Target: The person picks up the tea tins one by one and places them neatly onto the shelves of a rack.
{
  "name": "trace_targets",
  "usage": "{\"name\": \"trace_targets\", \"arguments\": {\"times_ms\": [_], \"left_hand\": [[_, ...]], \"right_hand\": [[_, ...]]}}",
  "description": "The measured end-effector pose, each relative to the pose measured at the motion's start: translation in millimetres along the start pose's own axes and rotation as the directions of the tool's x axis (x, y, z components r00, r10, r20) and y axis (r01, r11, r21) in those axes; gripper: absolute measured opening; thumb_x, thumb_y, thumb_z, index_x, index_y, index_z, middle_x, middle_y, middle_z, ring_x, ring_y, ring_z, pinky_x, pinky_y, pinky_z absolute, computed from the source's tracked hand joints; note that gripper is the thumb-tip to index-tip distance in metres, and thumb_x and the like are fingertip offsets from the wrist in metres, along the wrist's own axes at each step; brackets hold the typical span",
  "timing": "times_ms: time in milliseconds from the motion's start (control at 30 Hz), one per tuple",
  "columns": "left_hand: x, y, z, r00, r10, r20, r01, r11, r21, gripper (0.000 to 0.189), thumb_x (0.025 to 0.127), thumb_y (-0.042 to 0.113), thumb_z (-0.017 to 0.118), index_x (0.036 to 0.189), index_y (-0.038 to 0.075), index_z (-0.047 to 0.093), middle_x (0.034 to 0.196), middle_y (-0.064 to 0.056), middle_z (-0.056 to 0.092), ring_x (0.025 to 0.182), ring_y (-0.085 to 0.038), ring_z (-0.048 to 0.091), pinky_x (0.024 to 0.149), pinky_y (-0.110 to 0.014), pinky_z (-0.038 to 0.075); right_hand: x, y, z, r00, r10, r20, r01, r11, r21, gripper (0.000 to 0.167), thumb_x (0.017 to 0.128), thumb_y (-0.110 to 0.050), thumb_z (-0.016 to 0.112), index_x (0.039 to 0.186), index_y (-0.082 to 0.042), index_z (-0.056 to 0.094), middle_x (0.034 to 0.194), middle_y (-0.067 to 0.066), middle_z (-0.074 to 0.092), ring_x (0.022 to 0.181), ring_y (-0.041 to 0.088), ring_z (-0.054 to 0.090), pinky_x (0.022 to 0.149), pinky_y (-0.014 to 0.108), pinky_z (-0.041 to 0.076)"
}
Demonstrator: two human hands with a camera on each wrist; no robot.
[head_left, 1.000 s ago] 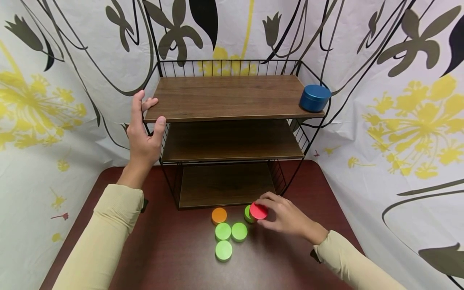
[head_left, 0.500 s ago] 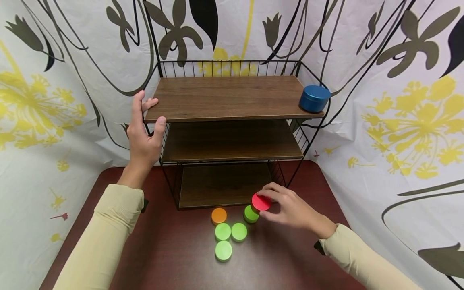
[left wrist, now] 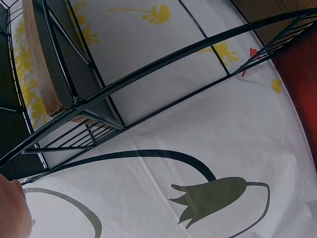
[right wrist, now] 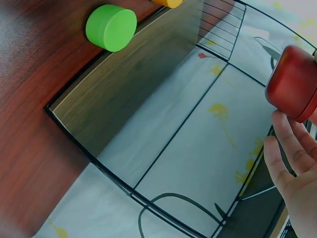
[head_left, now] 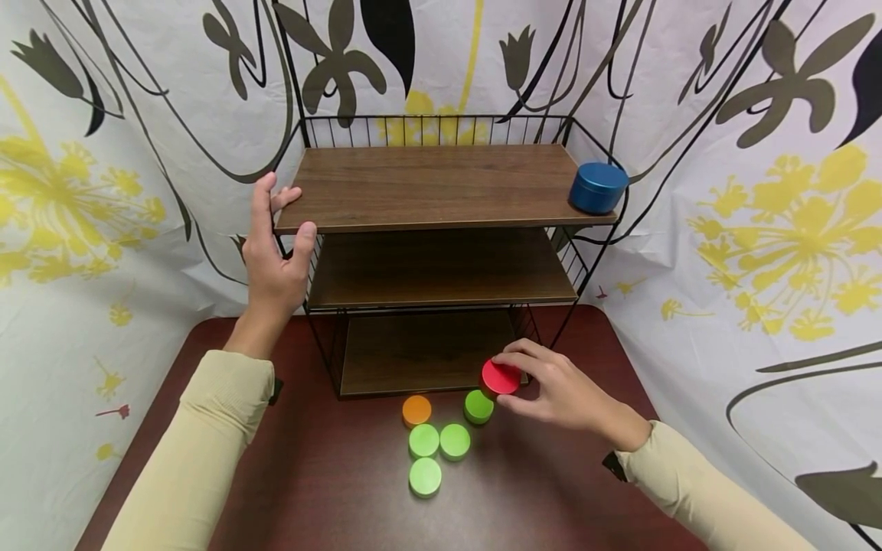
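A red round tin (head_left: 501,376) is held by my right hand (head_left: 561,390) between thumb and fingers, lifted in front of the bottom shelf at its right. In the right wrist view the red tin (right wrist: 293,84) shows a rounded base and a lid seam. Just below it on the table stands a darker green tin (head_left: 478,407). My left hand (head_left: 276,249) is raised at the left end of the top shelf (head_left: 434,184), fingers extended and thumb apart, its fingertips at the wire side. Only a bit of that hand (left wrist: 12,210) shows in the left wrist view.
Three light green tins (head_left: 425,477) and an orange tin (head_left: 416,411) stand on the dark red table (head_left: 331,490) before the three-tier wire rack. A blue tin (head_left: 598,187) sits on the top shelf's right end. Patterned white cloth (head_left: 758,306) hangs around.
My right hand has raised the red tin up and a little to the right, uncovering the darker green tin beneath it. The left hand has stayed in place.
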State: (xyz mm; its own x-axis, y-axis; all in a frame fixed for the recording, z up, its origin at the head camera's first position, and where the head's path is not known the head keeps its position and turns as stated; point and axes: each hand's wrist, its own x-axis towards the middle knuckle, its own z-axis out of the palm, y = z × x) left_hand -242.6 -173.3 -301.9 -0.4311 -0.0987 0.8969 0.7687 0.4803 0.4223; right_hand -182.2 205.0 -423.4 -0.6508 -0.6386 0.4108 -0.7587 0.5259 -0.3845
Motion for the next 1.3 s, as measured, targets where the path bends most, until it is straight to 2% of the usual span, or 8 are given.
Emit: {"name": "trace_targets", "arguments": {"times_ms": [200,467,667,1033,1300], "left_hand": [[0.0,0.3,-0.3,1.0,0.0,0.001,0.0,1.0,0.001,0.062,0.09,0.021,0.051,0.138,-0.015,0.038,0.122,-0.033,0.059,0.124,-0.048,0.05,0.112,-0.041,0.031],[0.2,0.2,-0.2,1.0,0.001,0.002,-0.001,1.0,-0.001,0.061,0.091,0.021,0.051,0.139,-0.015,0.038,0.122,-0.033,0.06,0.125,-0.047,0.05,0.112,-0.041,0.031],[0.3,-0.4,0.0,1.0,0.009,-0.008,-0.009,1.0,-0.015,0.061,0.091,0.021,0.052,0.138,-0.016,0.038,0.121,-0.034,0.059,0.123,-0.05,0.05,0.112,-0.041,0.031],[0.0,-0.5,0.1,1.0,0.011,-0.013,-0.011,1.0,-0.016,0.061,0.09,0.02,0.052,0.138,-0.016,0.039,0.12,-0.034,0.06,0.123,-0.049,0.05,0.112,-0.042,0.032],[0.1,-0.5,0.2,1.0,0.008,-0.01,-0.008,1.0,-0.015,0.061,0.091,0.02,0.052,0.138,-0.016,0.038,0.121,-0.034,0.06,0.123,-0.048,0.05,0.112,-0.042,0.032]], "right_hand": [[2.6,-1.6,-4.2,1.0,-0.02,-0.011,0.02,1.0,-0.007,0.044,0.08,-0.027,0.081,0.12,-0.013,0.068,0.118,-0.003,0.059,0.086,0.004,0.059,0.069,0.024,0.052],[7.9,-5.0,-14.3,1.0,-0.026,-0.016,0.026,0.999,-0.023,0.045,0.08,-0.03,0.082,0.12,-0.014,0.068,0.119,-0.005,0.059,0.09,0.003,0.059,0.076,0.014,0.048],[13.0,-7.7,-21.3,0.999,-0.038,-0.033,0.037,0.999,-0.021,0.046,0.08,-0.029,0.082,0.121,-0.014,0.068,0.119,-0.004,0.059,0.093,0.004,0.059,0.078,0.014,0.047],[20.3,-13.9,-36.5,1.0,-0.024,-0.017,0.024,1.0,0.004,0.048,0.08,-0.026,0.083,0.124,-0.014,0.066,0.122,-0.002,0.058,0.091,0.006,0.057,0.063,0.015,0.05],[29.9,-15.0,-51.0,0.996,-0.065,-0.057,0.064,0.997,-0.033,0.049,0.078,-0.025,0.083,0.123,-0.015,0.067,0.12,-0.002,0.06,0.093,0.006,0.058,0.064,0.018,0.052]]}}
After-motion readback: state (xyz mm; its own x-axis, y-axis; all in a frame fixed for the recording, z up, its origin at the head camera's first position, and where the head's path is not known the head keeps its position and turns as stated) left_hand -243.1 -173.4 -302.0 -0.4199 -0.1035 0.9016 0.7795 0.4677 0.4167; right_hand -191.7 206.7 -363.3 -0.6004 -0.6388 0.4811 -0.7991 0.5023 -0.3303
